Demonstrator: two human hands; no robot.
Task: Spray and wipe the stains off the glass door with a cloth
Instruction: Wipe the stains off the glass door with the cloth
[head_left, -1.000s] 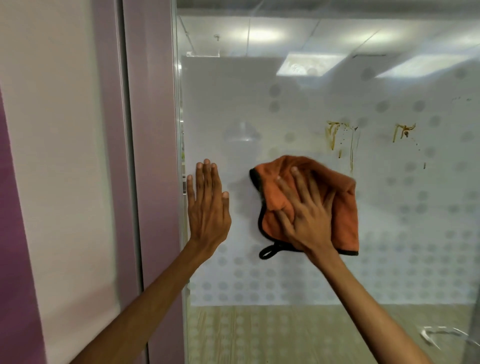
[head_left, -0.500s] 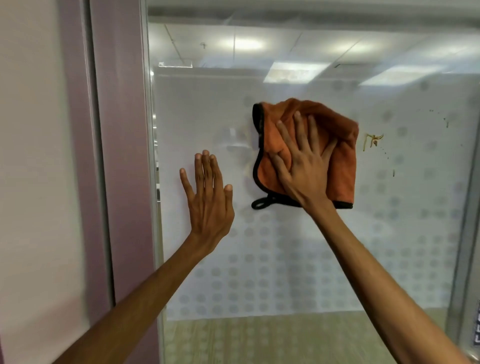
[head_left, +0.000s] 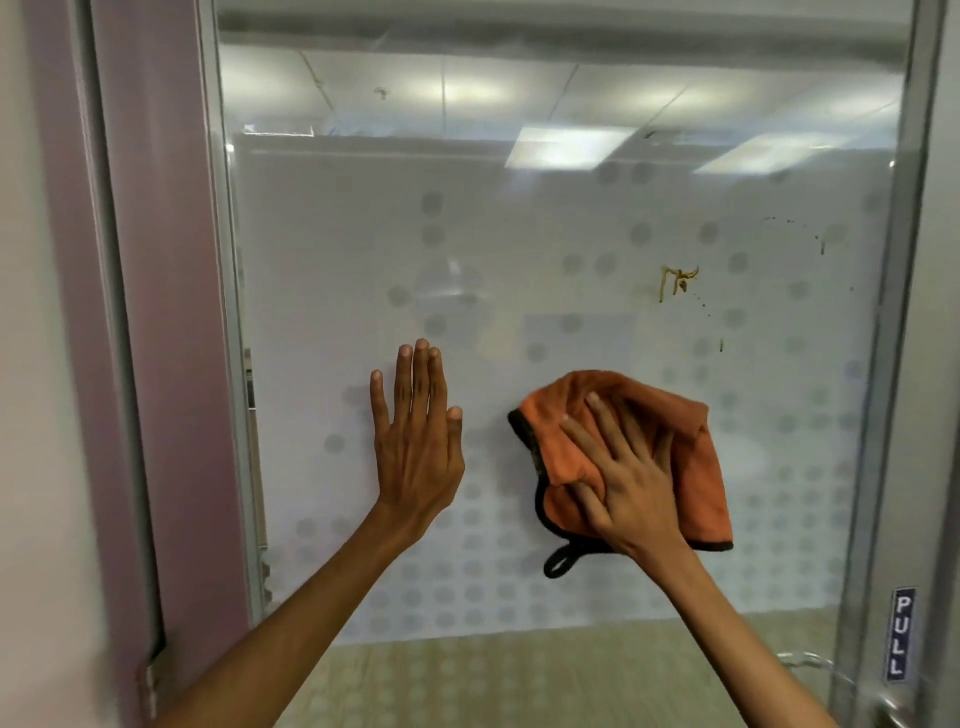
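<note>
An orange cloth (head_left: 691, 467) lies flat against the glass door (head_left: 519, 234), low and right of centre. My right hand (head_left: 631, 483) presses it there, fingers straight and spread. A yellowish stain (head_left: 678, 283) sits above the cloth, apart from it; faint specks further right may be more. My left hand (head_left: 415, 447) rests flat and released on the glass.

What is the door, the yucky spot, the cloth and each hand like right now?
Door, dirty in its upper right part.
Stain, yellow-brown drips on the door, not wiped yet.
Cloth, orange, bunched, pressed on the door below and left of the stain.
Right hand, open, fingers spread, pressing the cloth.
Left hand, open, flat on the door.
</note>
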